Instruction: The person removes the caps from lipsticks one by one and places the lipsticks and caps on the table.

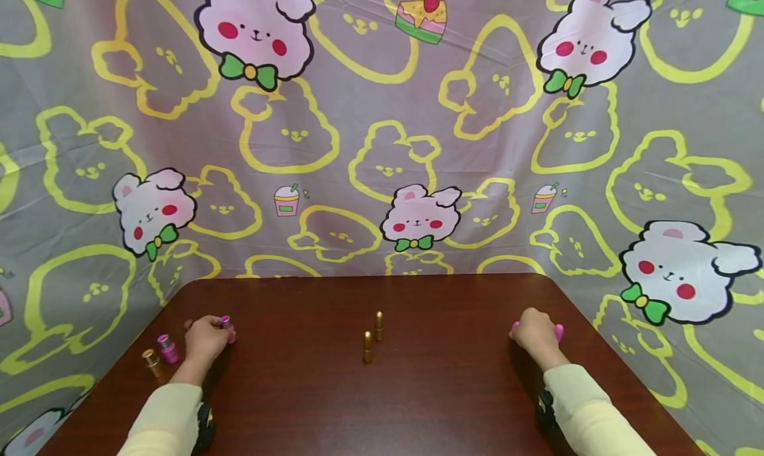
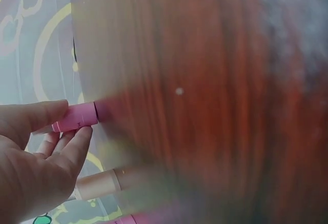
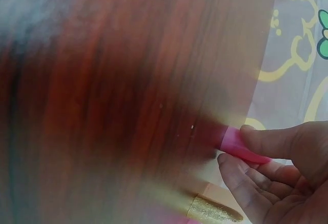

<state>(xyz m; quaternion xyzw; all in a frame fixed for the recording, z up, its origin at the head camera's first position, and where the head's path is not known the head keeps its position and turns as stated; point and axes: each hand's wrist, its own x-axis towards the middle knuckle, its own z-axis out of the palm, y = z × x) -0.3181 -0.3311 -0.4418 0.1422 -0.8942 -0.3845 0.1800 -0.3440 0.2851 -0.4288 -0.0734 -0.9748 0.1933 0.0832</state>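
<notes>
Near the table's left side, my left hand (image 1: 204, 342) pinches a pink lipstick tube (image 2: 79, 117) between thumb and fingers. The silver neck of that tube shows in the head view. Beside this hand stand another pink tube (image 1: 168, 348) and a gold tube (image 1: 152, 362); in the left wrist view a gold tube (image 2: 97, 185) is close by. Toward the right side, my right hand (image 1: 536, 338) grips a pink bullet-shaped lipstick cap (image 3: 240, 146) with thumb and fingertips. A glittery gold cap (image 3: 212, 209) lies close below it in the right wrist view.
Two gold bullet-shaped pieces, one nearer (image 1: 367, 344) and one farther (image 1: 379, 325), stand mid-table. Another pink piece (image 1: 559, 332) shows right of the right hand. The brown table (image 1: 382, 409) meets a patterned curtain (image 1: 358, 111) behind it and along the sides.
</notes>
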